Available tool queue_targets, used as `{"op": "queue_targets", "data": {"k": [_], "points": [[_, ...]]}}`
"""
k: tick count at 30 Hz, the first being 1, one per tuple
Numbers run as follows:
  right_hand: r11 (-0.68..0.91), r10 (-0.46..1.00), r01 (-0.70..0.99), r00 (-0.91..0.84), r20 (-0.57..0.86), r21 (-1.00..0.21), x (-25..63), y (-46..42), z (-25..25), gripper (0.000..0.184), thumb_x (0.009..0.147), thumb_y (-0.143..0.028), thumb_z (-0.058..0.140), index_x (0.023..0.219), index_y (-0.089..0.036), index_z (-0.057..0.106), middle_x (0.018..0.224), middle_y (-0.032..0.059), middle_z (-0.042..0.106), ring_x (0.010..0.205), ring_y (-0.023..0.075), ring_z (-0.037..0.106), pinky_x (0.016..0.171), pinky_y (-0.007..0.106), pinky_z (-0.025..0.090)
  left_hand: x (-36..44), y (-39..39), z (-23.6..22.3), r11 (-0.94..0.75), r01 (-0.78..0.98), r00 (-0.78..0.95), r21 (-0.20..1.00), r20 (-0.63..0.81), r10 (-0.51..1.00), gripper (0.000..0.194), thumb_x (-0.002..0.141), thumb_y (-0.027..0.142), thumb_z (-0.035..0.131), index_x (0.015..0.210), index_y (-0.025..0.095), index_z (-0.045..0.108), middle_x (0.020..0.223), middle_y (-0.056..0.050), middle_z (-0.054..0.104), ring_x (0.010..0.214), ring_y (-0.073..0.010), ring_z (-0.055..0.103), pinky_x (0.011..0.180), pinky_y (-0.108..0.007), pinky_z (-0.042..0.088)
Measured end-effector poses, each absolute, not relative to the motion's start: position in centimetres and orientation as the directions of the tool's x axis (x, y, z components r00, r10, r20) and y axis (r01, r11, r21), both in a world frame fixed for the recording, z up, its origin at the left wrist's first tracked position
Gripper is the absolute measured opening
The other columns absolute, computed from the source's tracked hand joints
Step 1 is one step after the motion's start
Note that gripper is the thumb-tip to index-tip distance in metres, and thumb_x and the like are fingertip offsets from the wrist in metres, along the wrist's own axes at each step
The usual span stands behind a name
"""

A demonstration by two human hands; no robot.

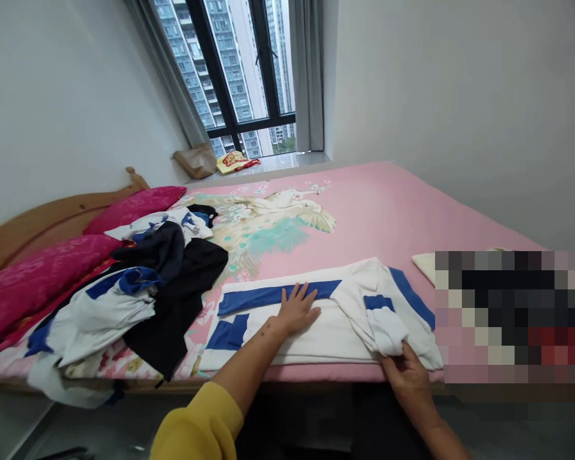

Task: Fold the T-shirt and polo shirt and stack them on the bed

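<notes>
A white shirt with blue panels (316, 332) lies partly folded along the near edge of the bed. My left hand (298, 310) rests flat on it with fingers spread, over a blue strip. At the near right, my right hand (407, 370) pinches the end of a white sleeve with a blue band (386, 329), which lies folded over the shirt's body. The right fingertips are partly hidden by the cloth.
Loose clothes, among them a black garment (172, 300) and a white and blue one (100, 313), are heaped at the left by pink pillows (43, 271). The pink bedsheet (388, 211) stretches toward the window. A pixelated patch hides the right side.
</notes>
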State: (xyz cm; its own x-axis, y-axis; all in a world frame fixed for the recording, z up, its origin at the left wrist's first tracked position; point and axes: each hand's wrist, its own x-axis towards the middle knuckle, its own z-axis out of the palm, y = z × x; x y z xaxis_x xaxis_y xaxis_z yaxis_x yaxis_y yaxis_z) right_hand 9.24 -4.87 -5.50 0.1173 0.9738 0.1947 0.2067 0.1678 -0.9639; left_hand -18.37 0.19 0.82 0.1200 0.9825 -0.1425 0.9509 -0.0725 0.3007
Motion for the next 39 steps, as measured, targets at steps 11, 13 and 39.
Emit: {"op": "queue_targets", "data": {"k": [11, 13, 39], "points": [[0.253, 0.95, 0.413, 0.065, 0.305, -0.875, 9.5, -5.5, -6.8, 0.032, 0.075, -0.042, 0.057, 0.099, -0.02, 0.061, 0.1, 0.0079, 0.066, 0.091, 0.024, 0.062, 0.082, 0.033, 0.049, -36.3, -6.4, 3.6, 0.556, 0.828, -0.544, 0.068, -0.138, 0.828, 0.056, 0.089, 0.035, 0.034, 0.141, 0.014, 0.036, 0.15, -0.02, 0.026, 0.139, -0.0376, 0.021, 0.102, -0.071, 0.014], [0.261, 0.947, 0.406, 0.069, 0.314, -0.876, 9.5, -5.4, -6.8, 0.033, 0.075, -0.042, 0.058, 0.1, -0.021, 0.061, 0.1, 0.0073, 0.066, 0.092, 0.0238, 0.062, 0.083, 0.033, 0.049, -36.6, -6.2, 4.0, 0.547, 0.835, -0.542, 0.055, -0.078, 0.836, 0.055, 0.088, 0.03, 0.035, 0.14, 0.012, 0.038, 0.15, -0.02, 0.026, 0.139, -0.0363, 0.02, 0.104, -0.067, 0.018], [0.565, 0.807, 0.473, -0.148, 0.572, -0.676, 10.3, 0.0, 0.4, 0.035, 0.076, -0.005, 0.037, 0.102, -0.02, 0.055, 0.109, 0.0083, 0.057, 0.11, 0.0211, 0.05, 0.098, 0.04, 0.041, -9.3, -5.1, 4.7, 0.132, -0.585, -0.215, 0.8, -0.311, 0.926, 0.037, 0.058, 0.023, 0.075, 0.071, 0.018, 0.041, 0.102, -0.003, 0.065, 0.076, -0.0106, 0.061, 0.059, -0.02, 0.044]]}}
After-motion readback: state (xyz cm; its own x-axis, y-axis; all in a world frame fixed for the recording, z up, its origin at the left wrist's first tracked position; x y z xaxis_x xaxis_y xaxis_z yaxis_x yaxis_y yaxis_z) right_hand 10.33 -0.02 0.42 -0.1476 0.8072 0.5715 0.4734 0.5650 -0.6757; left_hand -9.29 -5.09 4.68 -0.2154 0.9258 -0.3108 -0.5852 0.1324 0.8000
